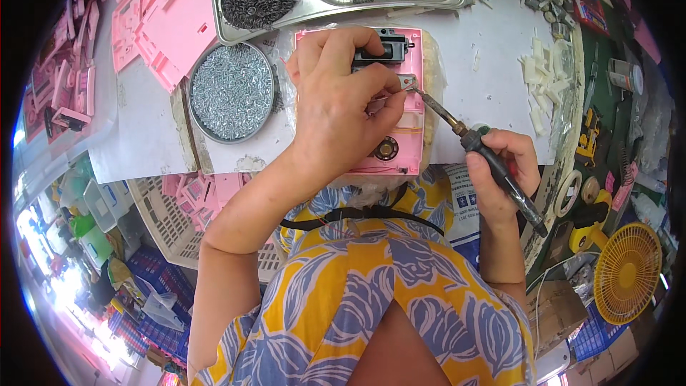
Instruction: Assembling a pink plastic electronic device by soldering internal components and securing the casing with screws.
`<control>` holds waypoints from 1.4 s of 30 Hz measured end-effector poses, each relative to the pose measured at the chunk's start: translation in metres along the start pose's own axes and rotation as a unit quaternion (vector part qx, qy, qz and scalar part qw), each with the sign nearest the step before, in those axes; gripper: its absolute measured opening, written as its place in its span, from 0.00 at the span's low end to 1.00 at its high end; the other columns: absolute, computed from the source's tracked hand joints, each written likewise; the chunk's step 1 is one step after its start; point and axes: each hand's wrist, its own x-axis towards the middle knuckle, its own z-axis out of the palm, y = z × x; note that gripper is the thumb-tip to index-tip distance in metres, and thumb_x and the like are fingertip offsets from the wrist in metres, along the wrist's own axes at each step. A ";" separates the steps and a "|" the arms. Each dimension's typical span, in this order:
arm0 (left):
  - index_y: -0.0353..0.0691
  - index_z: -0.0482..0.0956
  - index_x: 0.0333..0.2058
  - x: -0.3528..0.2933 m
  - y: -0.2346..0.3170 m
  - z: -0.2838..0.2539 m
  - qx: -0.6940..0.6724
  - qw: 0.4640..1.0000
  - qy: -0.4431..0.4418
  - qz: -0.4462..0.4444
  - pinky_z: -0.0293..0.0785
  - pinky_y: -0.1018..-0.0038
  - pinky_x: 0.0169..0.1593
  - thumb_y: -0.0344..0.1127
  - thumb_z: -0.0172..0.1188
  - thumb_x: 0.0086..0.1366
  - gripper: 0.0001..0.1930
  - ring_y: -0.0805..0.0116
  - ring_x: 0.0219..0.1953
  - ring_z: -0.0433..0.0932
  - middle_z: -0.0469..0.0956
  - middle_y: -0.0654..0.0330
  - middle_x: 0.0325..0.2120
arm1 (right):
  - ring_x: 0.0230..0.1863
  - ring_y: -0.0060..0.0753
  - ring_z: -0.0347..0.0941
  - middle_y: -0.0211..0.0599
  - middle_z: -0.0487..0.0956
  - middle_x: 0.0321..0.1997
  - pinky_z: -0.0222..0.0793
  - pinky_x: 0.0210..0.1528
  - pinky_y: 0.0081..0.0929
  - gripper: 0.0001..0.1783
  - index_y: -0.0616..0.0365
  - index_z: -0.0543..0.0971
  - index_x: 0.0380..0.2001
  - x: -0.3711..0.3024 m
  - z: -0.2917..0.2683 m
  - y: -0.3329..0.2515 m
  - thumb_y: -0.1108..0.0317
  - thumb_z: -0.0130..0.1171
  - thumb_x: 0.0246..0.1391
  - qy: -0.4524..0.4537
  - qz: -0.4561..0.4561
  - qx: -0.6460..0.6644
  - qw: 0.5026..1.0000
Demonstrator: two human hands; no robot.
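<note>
A pink plastic housing (413, 136) lies in front of me on a pale pad. In it sit a black block-shaped part (397, 48) at the far end, a small metal part (407, 81) below that, and a round black disc (386, 148) near the bottom. My left hand (332, 100) reaches over the housing, thumb and forefinger closed on a thin wire (379, 100) beside the metal part. My right hand (506, 175) is wrapped round the dark handle of a soldering iron (493, 161). The iron's tip meets the wire's end at the metal part, though contact is too small to confirm.
A round tin of small screws (232, 93) stands at left. Beyond the housing is a metal tray (314, 14) holding springs. Pink panels (175, 25) are stacked far left; white plastic pieces (543, 78) and small motors lie at right. A yellow fan (627, 271) stands lower right.
</note>
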 end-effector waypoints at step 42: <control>0.48 0.84 0.25 -0.002 0.002 0.001 0.038 0.999 0.001 0.002 0.59 0.61 0.51 0.35 0.74 0.45 0.08 0.58 0.46 0.69 0.75 0.63 0.42 | 0.30 0.17 0.79 0.39 0.84 0.32 0.72 0.32 0.15 0.18 0.64 0.79 0.41 0.010 -0.001 -0.034 0.76 0.76 0.49 -0.028 -0.025 -0.170 0.985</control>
